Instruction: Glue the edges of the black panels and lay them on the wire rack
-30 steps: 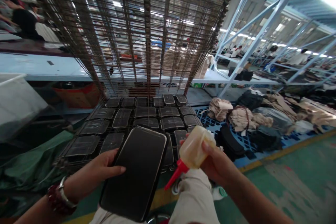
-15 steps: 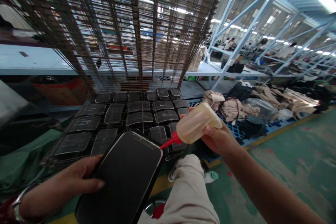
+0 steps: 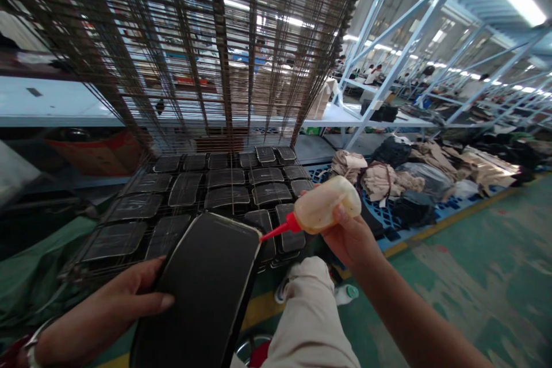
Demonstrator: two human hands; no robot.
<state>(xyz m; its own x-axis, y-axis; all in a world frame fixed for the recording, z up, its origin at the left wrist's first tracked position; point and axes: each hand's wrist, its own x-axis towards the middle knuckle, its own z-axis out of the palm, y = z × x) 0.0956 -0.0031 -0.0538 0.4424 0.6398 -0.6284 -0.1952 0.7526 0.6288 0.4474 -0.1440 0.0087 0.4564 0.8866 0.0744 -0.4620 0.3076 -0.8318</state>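
My left hand [image 3: 125, 305] grips one black rounded panel [image 3: 202, 293] by its left edge, thumb on top and the other fingers hidden beneath, holding it tilted over my lap at near centre. My right hand [image 3: 349, 236] is closed around one yellowish squeeze bottle [image 3: 325, 206], its red nozzle [image 3: 276, 232] touching the panel's far right corner.

As I judge it, the risk lies at that corner: too hard a squeeze could flood past the edge and drip onto my trouser leg [image 3: 310, 316] just below, or smear the panel's face. The panel is held from one side only, so pressure from the nozzle could tip or twist it in my grip.

Beyond the panel, a wire rack tray [image 3: 86, 259] carries similar black pieces [image 3: 228, 196], laid in roughly four rows; I count about eighteen, though the near ones are partly hidden. Tall wire shelving [image 3: 224, 52] rises behind. To the far right lie heaps of tan and black fabric [image 3: 379, 175] on a blue pallet [image 3: 401, 224].
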